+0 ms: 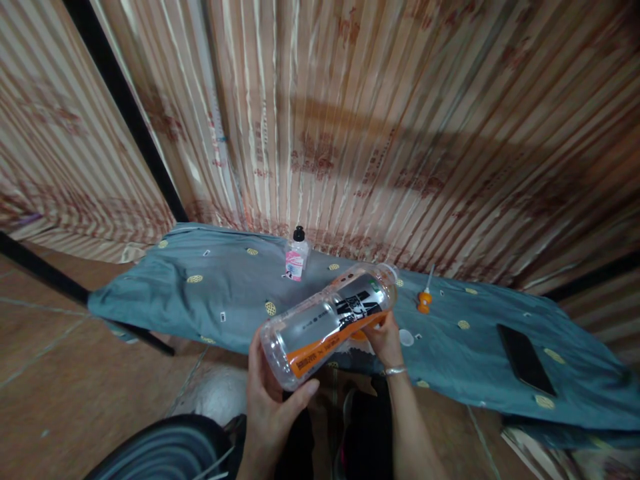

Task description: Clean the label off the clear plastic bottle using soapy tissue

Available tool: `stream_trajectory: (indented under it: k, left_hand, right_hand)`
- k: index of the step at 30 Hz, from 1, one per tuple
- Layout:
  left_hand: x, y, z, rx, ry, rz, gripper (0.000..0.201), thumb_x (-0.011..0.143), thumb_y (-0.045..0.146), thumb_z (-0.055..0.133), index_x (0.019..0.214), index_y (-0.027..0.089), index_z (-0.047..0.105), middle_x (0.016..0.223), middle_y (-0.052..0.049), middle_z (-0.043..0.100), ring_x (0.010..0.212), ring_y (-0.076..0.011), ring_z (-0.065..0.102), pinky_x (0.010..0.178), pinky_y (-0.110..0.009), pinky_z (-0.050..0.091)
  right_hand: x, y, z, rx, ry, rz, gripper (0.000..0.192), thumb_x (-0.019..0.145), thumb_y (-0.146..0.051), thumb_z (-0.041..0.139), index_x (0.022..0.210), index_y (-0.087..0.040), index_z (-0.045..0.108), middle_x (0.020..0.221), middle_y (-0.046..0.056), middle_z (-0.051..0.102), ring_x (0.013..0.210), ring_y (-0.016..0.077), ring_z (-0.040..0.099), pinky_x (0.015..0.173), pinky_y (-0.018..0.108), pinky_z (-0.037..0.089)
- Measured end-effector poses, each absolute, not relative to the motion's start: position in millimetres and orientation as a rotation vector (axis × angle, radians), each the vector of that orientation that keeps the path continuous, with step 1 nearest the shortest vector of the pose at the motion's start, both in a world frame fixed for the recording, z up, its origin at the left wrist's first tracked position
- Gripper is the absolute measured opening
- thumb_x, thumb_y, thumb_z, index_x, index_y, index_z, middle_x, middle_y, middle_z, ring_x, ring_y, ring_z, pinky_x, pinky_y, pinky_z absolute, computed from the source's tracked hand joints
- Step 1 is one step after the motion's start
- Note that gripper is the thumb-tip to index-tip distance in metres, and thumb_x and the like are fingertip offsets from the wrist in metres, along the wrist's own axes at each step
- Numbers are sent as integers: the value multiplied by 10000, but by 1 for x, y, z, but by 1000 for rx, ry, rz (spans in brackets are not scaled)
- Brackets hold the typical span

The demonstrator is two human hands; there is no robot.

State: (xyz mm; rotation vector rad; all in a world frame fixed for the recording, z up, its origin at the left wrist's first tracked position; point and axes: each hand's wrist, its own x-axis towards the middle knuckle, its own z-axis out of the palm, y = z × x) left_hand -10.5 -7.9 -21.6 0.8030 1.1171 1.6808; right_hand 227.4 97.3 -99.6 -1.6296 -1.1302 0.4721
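Observation:
A large clear plastic bottle (325, 323) with a silver, orange and black label lies tilted across my two hands, its neck to the upper right. My left hand (273, 403) grips the base end, thumb along the near side. Under the neck end, my right hand (387, 340) holds the bottle from below; some of its fingers are hidden behind it. A round whitish disc (406, 337) rests on the cloth beside my right hand. Further right is a small orange piece (425, 301) with a thin pale stem. Behind the bottle stands a small clear bottle (297, 257) with a black top and pink label.
A blue-green patterned cloth (240, 280) covers the narrow bench in front of me. On its right part lies a black phone (526, 360). Striped curtains (320, 133) hang behind, with a dark pole (125, 107) at left. A round black ribbed object (165, 453) is at lower left.

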Motion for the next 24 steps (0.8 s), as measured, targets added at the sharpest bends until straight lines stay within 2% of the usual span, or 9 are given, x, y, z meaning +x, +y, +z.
stream_trajectory:
  k: [4, 8, 13, 18, 24]
  left_hand:
    - [-8, -7, -22, 794, 1149, 1674, 974, 623, 391, 1008, 1469, 260, 543, 1498, -134, 666, 1368, -354, 670, 1070, -375, 581]
    - [-6, -7, -20, 782, 1129, 1667, 1138, 655, 435, 995, 1619, 290, 408, 1511, -123, 667, 1345, -325, 692, 1065, -355, 582]
    - [-3, -7, -21, 731, 1119, 1668, 990, 653, 405, 994, 1512, 285, 517, 1496, -114, 686, 1329, -311, 704, 1038, -320, 593]
    - [-2, -7, -24, 713, 1105, 1667, 995, 646, 407, 996, 1508, 293, 512, 1451, -109, 708, 1276, -319, 730, 1008, -350, 620]
    - [1, -7, -25, 711, 1123, 1676, 992, 629, 421, 995, 1498, 314, 527, 1446, -99, 706, 1314, -356, 705, 1007, -384, 630]
  right_hand:
    - [227, 97, -100, -1587, -1144, 479, 617, 614, -703, 819, 981, -265, 588, 907, 86, 772, 833, 320, 711, 764, 472, 592]
    - [228, 96, -102, -1592, -1136, 495, 587, 618, -663, 829, 980, -266, 594, 910, 82, 779, 838, 317, 722, 780, 453, 594]
    - [229, 96, -103, -1592, -1124, 503, 616, 608, -658, 828, 1015, -252, 606, 965, 113, 785, 894, 343, 738, 872, 507, 592]
    - [229, 97, -104, -1602, -1121, 512, 670, 602, -684, 831, 1046, -241, 596, 998, 126, 789, 913, 343, 747, 889, 508, 594]
    - [229, 96, -101, -1610, -1098, 541, 682, 561, -663, 860, 1024, -247, 581, 994, 113, 781, 925, 358, 740, 885, 502, 590]
